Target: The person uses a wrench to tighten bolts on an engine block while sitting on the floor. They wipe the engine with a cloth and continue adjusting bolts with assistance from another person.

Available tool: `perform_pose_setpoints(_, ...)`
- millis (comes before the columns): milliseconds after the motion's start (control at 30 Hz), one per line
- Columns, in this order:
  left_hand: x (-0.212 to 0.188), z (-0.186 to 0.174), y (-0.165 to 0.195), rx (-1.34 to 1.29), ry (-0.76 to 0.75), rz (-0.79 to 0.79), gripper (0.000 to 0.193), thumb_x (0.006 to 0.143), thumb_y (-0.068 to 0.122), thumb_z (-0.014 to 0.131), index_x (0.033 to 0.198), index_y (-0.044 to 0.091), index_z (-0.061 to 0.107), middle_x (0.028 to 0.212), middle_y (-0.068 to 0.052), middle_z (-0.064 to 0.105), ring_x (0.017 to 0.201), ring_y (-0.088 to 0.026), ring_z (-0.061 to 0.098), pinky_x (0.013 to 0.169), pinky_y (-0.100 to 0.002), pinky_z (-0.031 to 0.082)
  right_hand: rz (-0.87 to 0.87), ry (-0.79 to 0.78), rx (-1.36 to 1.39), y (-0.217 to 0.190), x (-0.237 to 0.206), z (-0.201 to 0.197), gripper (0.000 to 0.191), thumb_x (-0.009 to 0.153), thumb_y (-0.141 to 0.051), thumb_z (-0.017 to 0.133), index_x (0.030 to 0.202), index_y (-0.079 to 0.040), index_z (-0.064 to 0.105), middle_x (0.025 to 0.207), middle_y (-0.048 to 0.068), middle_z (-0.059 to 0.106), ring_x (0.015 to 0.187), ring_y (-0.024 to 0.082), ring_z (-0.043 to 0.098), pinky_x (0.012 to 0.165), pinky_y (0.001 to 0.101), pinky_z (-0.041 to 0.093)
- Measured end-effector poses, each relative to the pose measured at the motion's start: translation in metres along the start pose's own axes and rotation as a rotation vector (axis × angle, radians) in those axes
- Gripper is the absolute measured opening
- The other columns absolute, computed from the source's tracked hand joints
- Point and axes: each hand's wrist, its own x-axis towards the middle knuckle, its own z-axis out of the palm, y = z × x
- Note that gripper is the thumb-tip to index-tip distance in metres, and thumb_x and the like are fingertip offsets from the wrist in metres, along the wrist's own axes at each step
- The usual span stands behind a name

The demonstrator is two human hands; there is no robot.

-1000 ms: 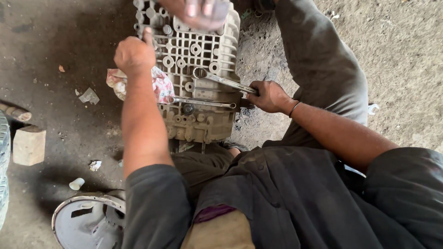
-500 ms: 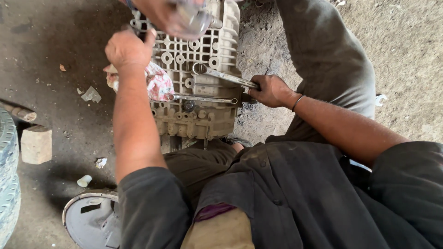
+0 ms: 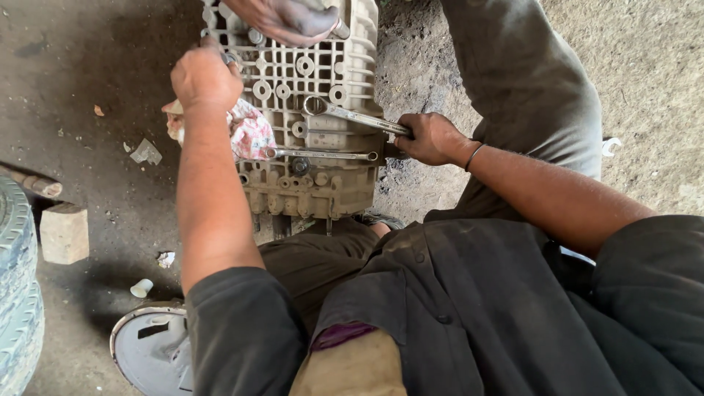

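A pale, ribbed cast-metal gearbox housing (image 3: 308, 117) lies on the dusty concrete floor (image 3: 88, 95), far from the person's dark-clothed lap and between the two forearms. It is the largest thing in view, its gridded face turned up.

On that face lies a long silver ring spanner (image 3: 350, 116). Its long axis runs from far-left to near-right: the ring end sits over a bolt near the middle of the housing, and the shank slopes out toward the housing's right edge. There the right hand (image 3: 433, 138) is closed tight around the shank's end, so the spanner stretches away leftward from that fist. This is plainly the nearer hand to the tool. A second, slimmer silver spanner (image 3: 323, 155) lies loose just nearer, almost level left to right, touching no hand.

The left hand (image 3: 207, 77) is curled into a fist at the housing's far-left corner; what it grips, if anything, I cannot tell. Just near it a crumpled pink-patterned rag (image 3: 246, 132) rests against the housing's left side.

Another person's hand (image 3: 282, 20) presses on the housing's far end.

Left on the floor sit a tan brick block (image 3: 64, 233) and a small white cup (image 3: 141, 287).
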Motion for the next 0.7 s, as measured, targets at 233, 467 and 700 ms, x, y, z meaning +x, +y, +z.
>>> perform_pose_setpoints(233,0.0,-0.005,0.013,-0.053,-0.064,-0.25,0.062,0.098,0.067,0.07,0.097,0.005,0.075,0.095,-0.021,0.072,0.091,-0.038,0.07,0.077,-0.051,0.054,0.034,-0.026,-0.008,-0.001,0.0,0.0,0.031,0.092,-0.034,0.066,0.103,-0.005,0.068,0.085,0.018,0.073,0.083,0.036,0.072,0.082,0.0474,0.055)
perform_pose_setpoints(467,0.006,0.011,0.016,-0.101,-0.029,-0.165,0.029,0.097,0.034,0.071,0.105,0.006,0.074,0.096,-0.018,0.074,0.089,-0.034,0.073,0.081,-0.046,0.056,0.012,-0.029,-0.024,0.003,0.002,0.002,0.031,0.092,-0.036,0.065,0.1,-0.005,0.068,0.084,0.018,0.072,0.083,0.037,0.071,0.082,0.0486,0.054)
perform_pose_setpoints(700,0.01,0.013,-0.011,-0.217,0.123,-0.125,0.02,0.089,0.024,0.078,0.092,0.004,0.076,0.093,-0.02,0.074,0.083,-0.037,0.07,0.075,-0.045,0.055,-0.024,0.005,-0.039,0.006,0.0,0.003,0.03,0.092,-0.034,0.064,0.102,-0.006,0.068,0.084,0.019,0.073,0.082,0.038,0.071,0.081,0.0488,0.055)
